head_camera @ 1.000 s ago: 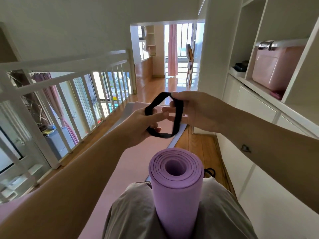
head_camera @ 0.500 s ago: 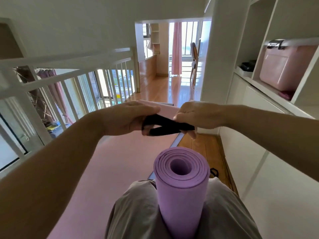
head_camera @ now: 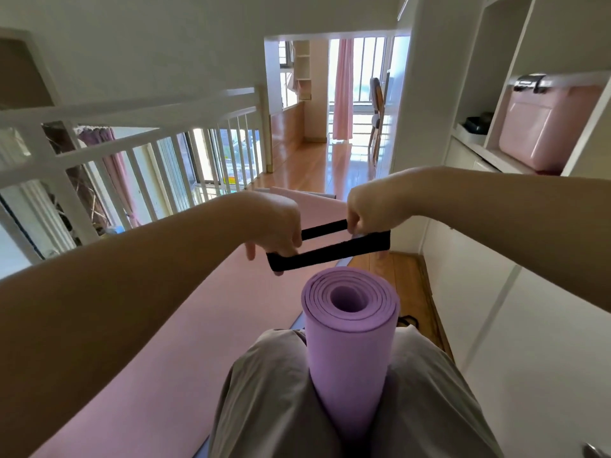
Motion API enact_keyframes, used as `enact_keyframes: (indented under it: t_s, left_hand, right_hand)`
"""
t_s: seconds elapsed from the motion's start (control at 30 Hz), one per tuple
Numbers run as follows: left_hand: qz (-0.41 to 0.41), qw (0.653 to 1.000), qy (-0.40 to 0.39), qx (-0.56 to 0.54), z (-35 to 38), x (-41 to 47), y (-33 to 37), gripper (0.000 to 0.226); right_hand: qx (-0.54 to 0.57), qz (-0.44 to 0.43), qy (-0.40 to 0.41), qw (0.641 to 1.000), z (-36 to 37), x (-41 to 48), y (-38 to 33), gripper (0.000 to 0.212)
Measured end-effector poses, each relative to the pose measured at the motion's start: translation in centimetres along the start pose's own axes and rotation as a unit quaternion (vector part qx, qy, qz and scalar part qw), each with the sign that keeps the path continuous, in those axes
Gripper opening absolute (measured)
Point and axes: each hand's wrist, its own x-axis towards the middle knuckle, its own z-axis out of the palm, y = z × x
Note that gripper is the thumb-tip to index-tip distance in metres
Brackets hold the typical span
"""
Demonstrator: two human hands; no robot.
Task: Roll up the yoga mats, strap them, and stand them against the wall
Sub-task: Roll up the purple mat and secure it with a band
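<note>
Fingers point(head_camera: 288, 246) of the left hand point(head_camera: 276, 223) and right hand point(head_camera: 370, 206) curl around opposite ends of a black elastic strap loop point(head_camera: 330, 254), holding it stretched just above the rolled purple foam yoga mat point(head_camera: 350, 328), which stands upright clamped between the knees point(head_camera: 264, 375), presumably freeing both hands for strapping.
</note>
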Motion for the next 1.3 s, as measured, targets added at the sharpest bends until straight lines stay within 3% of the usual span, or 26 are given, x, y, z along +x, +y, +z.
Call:
enact_keyframes:
  t_s: [0.13,0.23,0.37,0.53,0.6,0.7,0.77,0.87,0.97,1.1,1.3]
  left_hand:
    - [0.015,0.998,-0.022,0.055,3.1,-2.4,-0.4,0.074]
    - [0.038,0.989,-0.035,0.135,7.1,-3.3,-1.1,0.073]
    - [0.046,0.996,0.006,0.081,10.3,-2.6,-1.9,0.071]
    - [0.068,0.997,0.036,-0.003,8.4,-0.1,-2.3,0.094]
    - [0.068,0.998,0.01,-0.002,8.0,1.5,-2.3,0.09]
    - [0.087,0.994,-0.067,0.02,9.8,3.3,-2.2,0.062]
    - [0.101,0.991,-0.091,-0.001,12.4,3.5,-2.2,0.048]
    - [0.131,0.99,-0.033,-0.031,15.8,4.0,-2.4,0.042]
    - [0.133,0.991,0.023,-0.025,16.2,5.6,-2.7,0.043]
    - [0.131,0.991,0.032,-0.002,13.4,8.2,-2.7,0.046]
    - [0.098,0.993,0.06,0.016,9.4,13.8,-2.5,0.048]
  right_hand:
    - [0.011,0.003,-0.075,0.997,1.1,-2.5,0.6,0.049]
    - [-0.028,-0.014,-0.082,0.996,3.5,-4.8,0.7,0.059]
    - [-0.021,-0.046,-0.051,0.997,7.3,-5.4,0.9,0.03]
    - [0.063,-0.016,-0.049,0.997,7.6,-3.5,2.0,0.059]
    - [0.078,-0.018,-0.071,0.994,7.6,-2.2,2.3,0.051]
    - [0.07,-0.033,-0.135,0.988,9.6,-0.8,2.9,0.039]
    - [0.097,-0.044,-0.163,0.981,12.2,-0.9,3.4,0.046]
    - [0.191,-0.073,-0.147,0.968,15.7,-1.3,3.3,0.062]
    - [0.231,-0.093,-0.111,0.962,16.7,-0.3,3.8,0.057]
    - [0.214,-0.107,-0.087,0.967,15.2,2.1,5.6,0.042]
    - [0.182,-0.062,-0.033,0.981,14.2,7.9,8.4,0.06]
